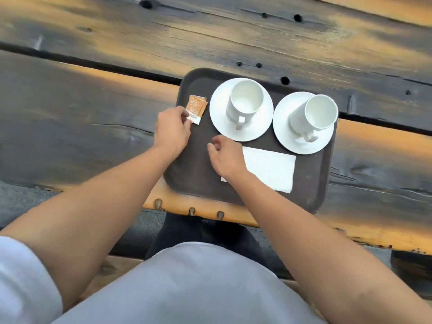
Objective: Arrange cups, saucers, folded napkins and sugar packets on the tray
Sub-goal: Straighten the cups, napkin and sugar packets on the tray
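Observation:
A dark brown tray (194,174) lies on the wooden table. Two white cups (246,99) (319,112) stand on two white saucers (218,118) (284,134) at its far side. A folded white napkin (271,168) lies at the tray's near right. Orange sugar packets (196,108) rest at the tray's far left corner. My left hand (171,132) pinches the packets' near corner. Over the tray's middle hovers my right hand (225,155), fingers loosely curled and holding nothing, its wrist covering the napkin's left end.
The table is made of dark, worn planks (70,113) with gaps between them. Its near edge (210,213) runs just below the tray, which slightly overhangs it. My lap in grey cloth fills the bottom of the view.

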Demonstrator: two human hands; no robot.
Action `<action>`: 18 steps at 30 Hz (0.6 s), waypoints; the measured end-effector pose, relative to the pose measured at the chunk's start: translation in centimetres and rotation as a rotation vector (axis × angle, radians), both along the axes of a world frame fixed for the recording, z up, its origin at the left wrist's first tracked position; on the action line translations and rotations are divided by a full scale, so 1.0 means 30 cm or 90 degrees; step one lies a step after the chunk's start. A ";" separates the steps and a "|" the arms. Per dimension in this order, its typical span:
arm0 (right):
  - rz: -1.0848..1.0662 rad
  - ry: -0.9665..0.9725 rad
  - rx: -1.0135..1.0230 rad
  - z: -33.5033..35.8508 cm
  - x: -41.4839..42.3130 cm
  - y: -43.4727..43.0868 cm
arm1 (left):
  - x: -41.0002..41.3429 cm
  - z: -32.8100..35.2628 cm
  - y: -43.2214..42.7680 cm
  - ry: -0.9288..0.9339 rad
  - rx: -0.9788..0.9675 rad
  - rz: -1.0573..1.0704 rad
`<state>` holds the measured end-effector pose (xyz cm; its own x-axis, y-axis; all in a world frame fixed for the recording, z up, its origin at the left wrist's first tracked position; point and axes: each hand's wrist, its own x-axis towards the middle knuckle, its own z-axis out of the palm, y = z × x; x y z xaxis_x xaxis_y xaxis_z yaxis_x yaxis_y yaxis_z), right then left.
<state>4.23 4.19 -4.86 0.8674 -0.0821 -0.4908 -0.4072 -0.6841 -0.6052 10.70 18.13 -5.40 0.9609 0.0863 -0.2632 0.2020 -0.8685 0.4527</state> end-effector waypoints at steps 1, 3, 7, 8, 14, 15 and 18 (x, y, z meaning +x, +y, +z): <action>-0.028 0.006 0.009 0.005 0.037 0.042 | 0.032 -0.006 0.019 0.009 -0.016 0.021; -0.081 0.002 0.012 0.007 0.110 0.110 | 0.088 -0.023 0.049 0.036 -0.046 0.044; -0.165 0.005 -0.001 -0.012 0.222 0.176 | 0.164 -0.052 0.074 0.069 -0.104 0.070; -0.179 0.012 0.002 -0.017 0.242 0.184 | 0.177 -0.057 0.074 0.074 -0.110 0.067; -0.202 0.024 0.001 -0.008 0.292 0.220 | 0.225 -0.087 0.060 0.151 -0.078 0.015; -0.206 0.030 0.006 -0.008 0.302 0.223 | 0.231 -0.092 0.060 0.159 -0.074 0.011; -0.219 0.049 0.018 0.003 0.333 0.223 | 0.250 -0.097 0.060 0.169 -0.076 0.001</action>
<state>14.21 10.90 -4.78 0.7518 -0.3487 -0.5596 -0.6560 -0.4818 -0.5811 18.18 19.93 -8.30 0.8566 0.0414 -0.5144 0.3288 -0.8121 0.4821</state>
